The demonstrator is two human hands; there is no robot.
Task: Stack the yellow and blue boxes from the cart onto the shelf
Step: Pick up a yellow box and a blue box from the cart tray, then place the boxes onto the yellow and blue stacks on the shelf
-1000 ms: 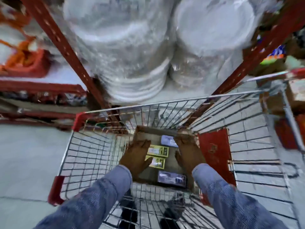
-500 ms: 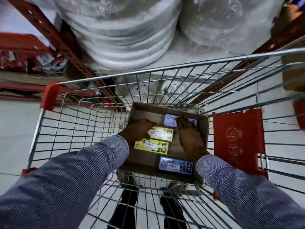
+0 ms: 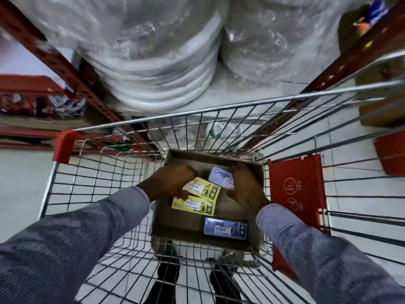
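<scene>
Cart (image 3: 65, 145) holding carton (image 3: 186, 220): two yellow boxes (image 3: 194, 204), two blue boxes (image 3: 225, 228) lying inside, none showing on shelf (image 3: 252, 99) yet. Left hand (image 3: 173, 181) curling onto upper yellow box; right hand (image 3: 245, 185) closing on far blue box (image 3: 220, 177). Stacking barely starting.

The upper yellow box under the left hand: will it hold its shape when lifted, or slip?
The yellow box looks like a flat printed carton, so probably stiff and light. Its glossy face may be a bit slippery. The left hand covers one end, so its grip is unclear.
</scene>
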